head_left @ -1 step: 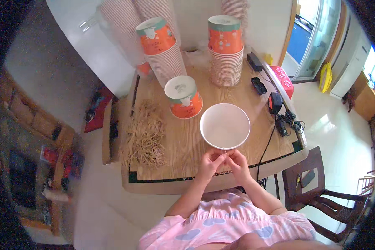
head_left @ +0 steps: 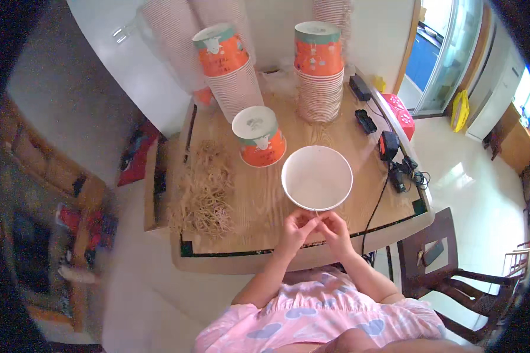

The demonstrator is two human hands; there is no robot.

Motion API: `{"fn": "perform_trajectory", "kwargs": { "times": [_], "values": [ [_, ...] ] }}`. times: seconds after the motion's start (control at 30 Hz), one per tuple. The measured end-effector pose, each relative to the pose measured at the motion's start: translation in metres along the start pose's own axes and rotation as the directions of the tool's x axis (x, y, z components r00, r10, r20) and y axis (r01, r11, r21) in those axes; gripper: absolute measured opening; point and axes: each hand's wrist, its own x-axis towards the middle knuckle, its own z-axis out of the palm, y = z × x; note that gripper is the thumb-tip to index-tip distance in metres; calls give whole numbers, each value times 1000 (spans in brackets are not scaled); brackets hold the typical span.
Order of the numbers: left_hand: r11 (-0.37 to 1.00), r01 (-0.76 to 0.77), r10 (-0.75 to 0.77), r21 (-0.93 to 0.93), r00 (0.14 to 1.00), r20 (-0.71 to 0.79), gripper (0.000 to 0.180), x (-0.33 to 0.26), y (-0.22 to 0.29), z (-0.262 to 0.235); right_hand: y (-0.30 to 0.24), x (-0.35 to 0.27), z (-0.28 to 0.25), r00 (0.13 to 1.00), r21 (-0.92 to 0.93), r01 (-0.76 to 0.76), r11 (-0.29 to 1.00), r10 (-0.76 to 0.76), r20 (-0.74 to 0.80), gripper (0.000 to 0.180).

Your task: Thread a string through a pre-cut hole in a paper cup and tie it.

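Note:
A white-lined paper bucket (head_left: 317,178) stands mouth up near the table's front edge, its inside facing me. Just below its near rim, my left hand (head_left: 298,230) and my right hand (head_left: 334,232) meet, fingertips pinched together. Between them a thin pale strand (head_left: 316,212) shows against the rim; the rest of it is hidden by my fingers. Behind and left of this bucket, an orange-and-green paper bucket (head_left: 262,152) sits upside down. A loose heap of tan twine-like strands (head_left: 206,197) lies left of my hands.
Two tall stacks of upside-down buckets, a left stack (head_left: 234,88) and a right stack (head_left: 319,94), stand farther back. Black adapters and cables (head_left: 398,170) lie along the table's right side. A dark wooden chair (head_left: 433,253) is at the right, and a red stool (head_left: 398,112) beyond the table.

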Motion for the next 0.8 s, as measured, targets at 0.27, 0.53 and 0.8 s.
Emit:
{"fn": "perform_trajectory", "kwargs": {
  "times": [0.27, 0.53, 0.8],
  "values": [
    [974, 178, -184, -142, 982, -32, 9, 7, 12, 5, -6, 14, 10, 991, -22, 26, 999, -29, -130, 6],
    [974, 144, -137, -174, 989, 51, 10, 6, 21, 0, -16, 6, 10, 990, -151, 51, 987, -70, -123, 7],
    [946, -219, 230, 239, 973, -17, 11, -4, 7, -4, -25, 3, 5, 994, -146, 18, 989, -34, -107, 7]
  ]
}}
